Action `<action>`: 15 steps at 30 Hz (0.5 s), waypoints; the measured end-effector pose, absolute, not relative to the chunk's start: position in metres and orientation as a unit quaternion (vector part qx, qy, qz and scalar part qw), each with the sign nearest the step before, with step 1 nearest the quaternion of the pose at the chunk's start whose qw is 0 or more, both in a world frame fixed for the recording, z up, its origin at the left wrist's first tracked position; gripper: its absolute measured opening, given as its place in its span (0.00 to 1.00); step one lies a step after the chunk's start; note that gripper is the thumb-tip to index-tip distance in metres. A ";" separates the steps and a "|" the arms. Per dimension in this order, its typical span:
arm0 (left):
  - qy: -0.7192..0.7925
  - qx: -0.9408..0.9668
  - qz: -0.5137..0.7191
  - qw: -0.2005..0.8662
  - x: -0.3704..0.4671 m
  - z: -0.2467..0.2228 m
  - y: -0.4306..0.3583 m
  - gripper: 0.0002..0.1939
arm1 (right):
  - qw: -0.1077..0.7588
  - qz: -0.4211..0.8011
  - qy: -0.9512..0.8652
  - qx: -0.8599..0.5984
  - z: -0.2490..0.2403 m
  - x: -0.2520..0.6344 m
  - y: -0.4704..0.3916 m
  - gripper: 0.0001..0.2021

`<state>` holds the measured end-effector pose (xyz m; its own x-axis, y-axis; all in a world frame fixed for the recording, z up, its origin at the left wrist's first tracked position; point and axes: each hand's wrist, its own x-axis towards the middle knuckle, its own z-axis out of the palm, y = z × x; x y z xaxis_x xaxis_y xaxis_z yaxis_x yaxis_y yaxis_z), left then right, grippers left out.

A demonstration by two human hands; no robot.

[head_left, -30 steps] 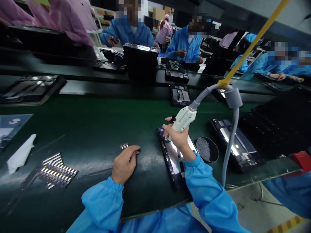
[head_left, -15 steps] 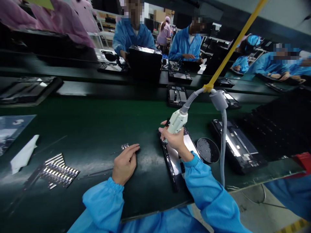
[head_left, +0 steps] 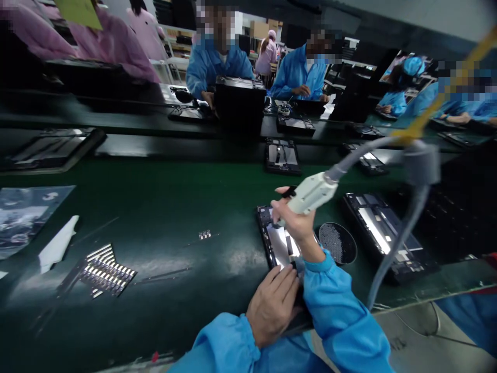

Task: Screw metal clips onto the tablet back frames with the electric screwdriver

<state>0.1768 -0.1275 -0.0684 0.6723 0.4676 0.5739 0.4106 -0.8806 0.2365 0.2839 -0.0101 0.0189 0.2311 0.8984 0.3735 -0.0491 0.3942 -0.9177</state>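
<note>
An electric screwdriver (head_left: 312,194) with a pale green body is in my right hand (head_left: 301,225), its fingers wrapped round the lower end. It leans to the right, and the hand hides its tip. Under it lies an opened flat electronic device (head_left: 277,243) with a black frame and silvery plates inside. My left hand (head_left: 272,305) rests on the near part of this device, fingers stretched out and lying flat. Just right of the device is a round dish (head_left: 337,243) of small pale parts.
Another opened device (head_left: 382,233) lies to the right, near the screwdriver's grey cable (head_left: 404,238). Leftward are small component strips (head_left: 108,269), a white scrap (head_left: 58,246) and a plastic bag (head_left: 31,217). More devices (head_left: 282,155) and co-workers in blue (head_left: 298,70) are across the bench.
My left hand has moved right, from the bench beside the small parts onto the device. The screwdriver has tilted further right in my right hand, and its cable has swung right.
</note>
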 end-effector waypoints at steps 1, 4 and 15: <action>0.253 0.908 0.333 0.024 0.175 -0.071 -0.126 0.18 | 0.679 0.346 -0.502 -0.409 0.022 0.291 -0.013 0.13; 0.285 0.893 0.349 -0.021 0.155 -0.074 -0.109 0.14 | 0.704 0.333 -0.484 -0.400 0.024 0.315 -0.024 0.14; 0.430 0.847 0.276 -0.145 0.034 -0.017 0.080 0.15 | 0.657 0.401 -0.466 -0.436 -0.002 0.326 -0.042 0.14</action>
<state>0.0336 0.0801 -0.0173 0.4775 0.6496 0.5916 0.8090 -0.5877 -0.0077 0.3260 -0.0424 -0.0020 0.2431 0.9338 0.2625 -0.1203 0.2976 -0.9471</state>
